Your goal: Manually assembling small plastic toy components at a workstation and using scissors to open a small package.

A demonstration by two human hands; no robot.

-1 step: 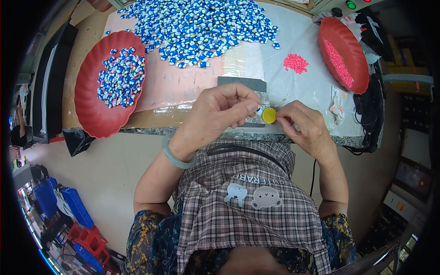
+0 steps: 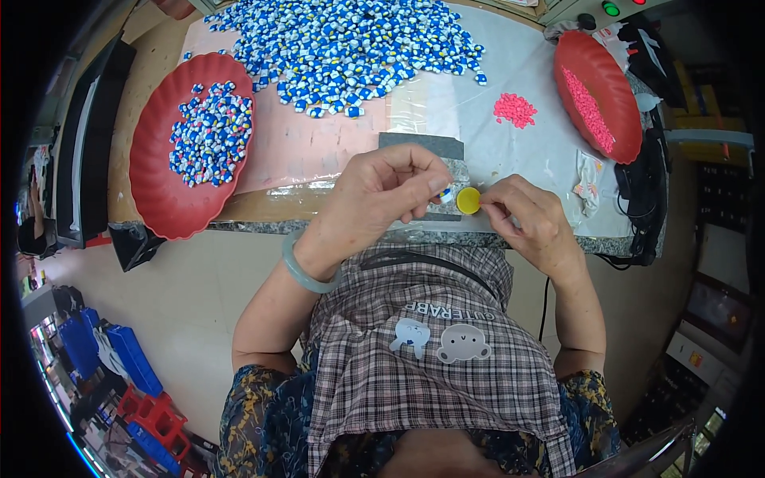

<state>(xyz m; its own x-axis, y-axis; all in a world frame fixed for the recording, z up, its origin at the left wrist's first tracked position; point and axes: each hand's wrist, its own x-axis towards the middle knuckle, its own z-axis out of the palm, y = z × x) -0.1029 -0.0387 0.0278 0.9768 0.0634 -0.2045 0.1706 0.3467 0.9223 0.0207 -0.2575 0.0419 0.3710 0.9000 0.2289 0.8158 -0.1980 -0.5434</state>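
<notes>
My left hand (image 2: 392,185) is closed in a pinch over the table's near edge. At its thumb and fingertips shows a small blue, white and yellow piece (image 2: 444,193), mostly hidden by the fingers. Just right of it is a small round yellow dish or cap (image 2: 468,201). The fingertips of my right hand (image 2: 532,223) are pinched together at the right rim of that dish; what they hold, if anything, cannot be made out. Beneath the hands lies a dark grey strip (image 2: 422,146), partly covered.
A big heap of blue-and-white pieces (image 2: 351,48) covers the back. At left, a red scalloped tray (image 2: 151,191) holds more of them. To the right are a small pink pile (image 2: 515,111), another red tray (image 2: 625,88) with pink bits, and a crumpled wrapper (image 2: 587,183).
The small piece at my left fingertips has shifted slightly, and more of its blue and white surface shows. My right hand and the yellow dish look the same.
</notes>
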